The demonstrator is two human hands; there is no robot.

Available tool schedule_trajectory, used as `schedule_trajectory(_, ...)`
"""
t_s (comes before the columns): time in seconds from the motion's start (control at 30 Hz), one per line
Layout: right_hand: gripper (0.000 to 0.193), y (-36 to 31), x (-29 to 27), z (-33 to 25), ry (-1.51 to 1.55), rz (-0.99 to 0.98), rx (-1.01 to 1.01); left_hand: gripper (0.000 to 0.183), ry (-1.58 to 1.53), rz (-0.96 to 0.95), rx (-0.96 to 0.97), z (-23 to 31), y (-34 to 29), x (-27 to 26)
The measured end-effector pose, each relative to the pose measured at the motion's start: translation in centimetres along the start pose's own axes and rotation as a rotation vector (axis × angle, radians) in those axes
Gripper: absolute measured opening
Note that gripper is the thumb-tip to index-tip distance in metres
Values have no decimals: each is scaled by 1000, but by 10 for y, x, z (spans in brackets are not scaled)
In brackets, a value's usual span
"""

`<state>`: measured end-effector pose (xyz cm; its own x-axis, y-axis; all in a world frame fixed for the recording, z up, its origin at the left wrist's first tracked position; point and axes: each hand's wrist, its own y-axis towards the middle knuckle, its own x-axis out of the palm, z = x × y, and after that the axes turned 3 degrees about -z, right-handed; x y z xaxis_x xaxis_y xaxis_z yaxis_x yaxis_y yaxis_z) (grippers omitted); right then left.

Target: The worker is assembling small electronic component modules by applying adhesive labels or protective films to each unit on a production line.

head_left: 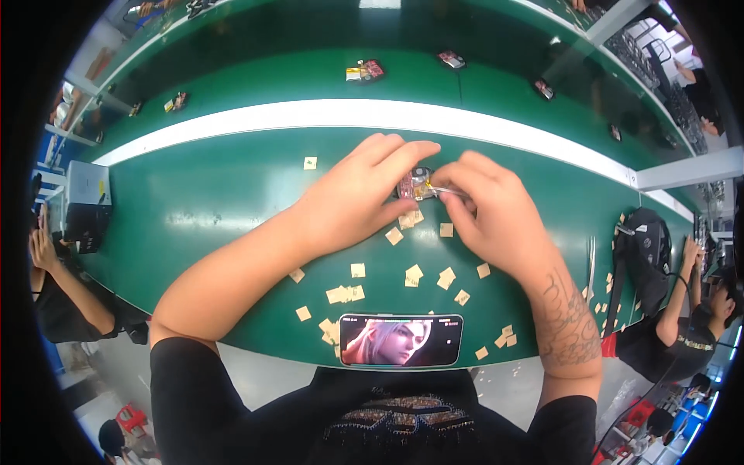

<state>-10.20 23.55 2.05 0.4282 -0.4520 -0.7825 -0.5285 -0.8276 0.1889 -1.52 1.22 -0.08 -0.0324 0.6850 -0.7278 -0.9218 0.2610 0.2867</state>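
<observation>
Between gripping left hand [353, 194] and right hand [494, 205] pinching a tool [445, 190] lies a device [415, 184].

On the surface [170, 182], room lies open between the left-edge box [87, 186] and the left forearm [244, 263]; a phone [400, 340] and paper squares [414, 276] obstruct the near edge.

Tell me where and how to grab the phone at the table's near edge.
Best, I'd judge, to pinch the phone across its two long edges near the right end, coming from the right with the right hand. It is a slim slab, long sides running left to right, screen facing up, and pale paper squares crowd its left end.
</observation>
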Motion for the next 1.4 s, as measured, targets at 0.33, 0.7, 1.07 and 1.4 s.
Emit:
schedule_trajectory(0.33,13,8,8,-20,-375,30,-57,74,62,110,113,-9,-1,5)
schedule_trajectory(0.7,36,13,-2,21,-23,14,-138,74,-12,87,43,-16,-3,2)
schedule_trajectory(1.07,18,12,15,20,384,25,73,45,39,-11,86,-18,-2,-4)
schedule_trajectory(1.4,20,10,-3,24,375,-107,75,25,196,24,184,-15,-6,-5)
